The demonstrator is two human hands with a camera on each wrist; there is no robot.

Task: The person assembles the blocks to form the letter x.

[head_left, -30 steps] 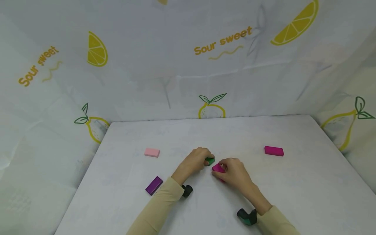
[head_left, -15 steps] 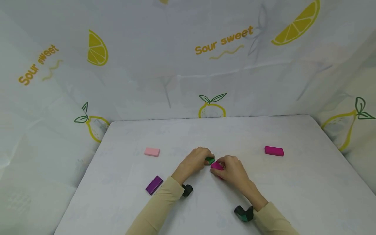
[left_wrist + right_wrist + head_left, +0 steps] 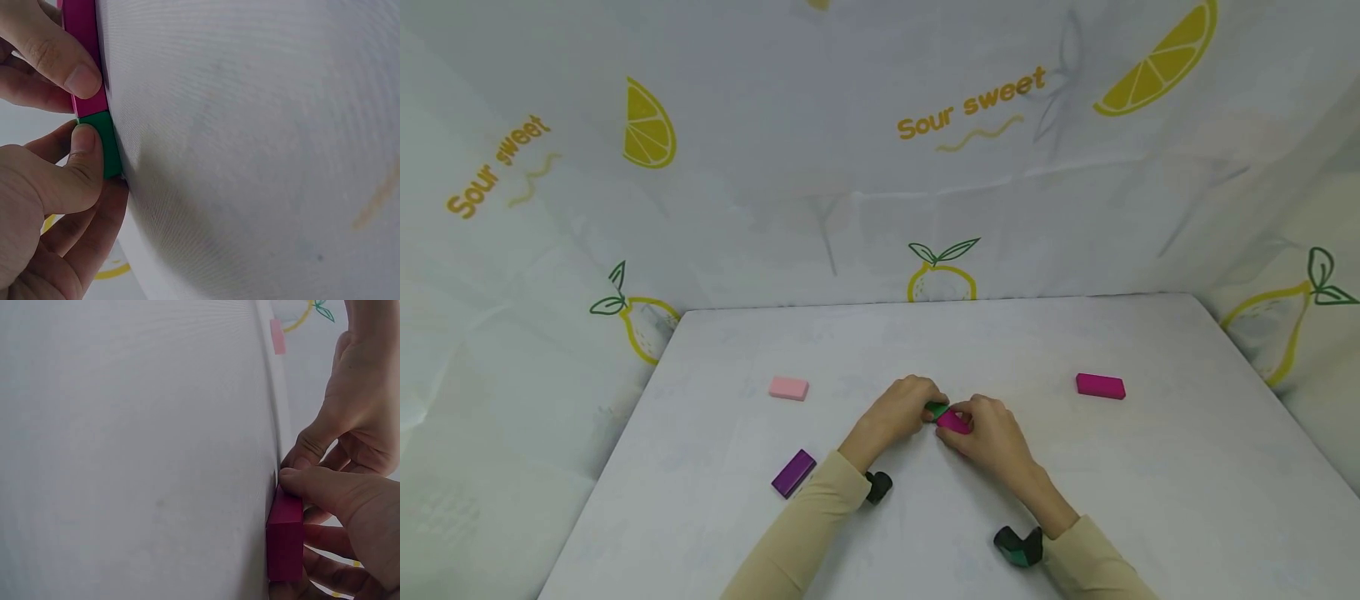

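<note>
Near the middle of the white table [image 3: 1000,350], my left hand [image 3: 901,410] pinches a small green block [image 3: 109,140] between thumb and fingers. My right hand [image 3: 997,442] grips a magenta block [image 3: 952,422] from its sides. In the left wrist view the end of the magenta block meets the end of the green one, and the two form one line on the tabletop. The right wrist view shows the near end face of the magenta block, with the green block hidden there behind the fingers.
A pink block [image 3: 788,388] lies at the back left and a purple block [image 3: 793,473] nearer, beside the left sleeve. Another magenta block [image 3: 1101,386] lies at the right. A white lemon-printed cloth [image 3: 775,167] hangs behind the table.
My right hand has moved forward and slightly left with the magenta block, closing the gap to the green block. The left hand has stayed in place.
</note>
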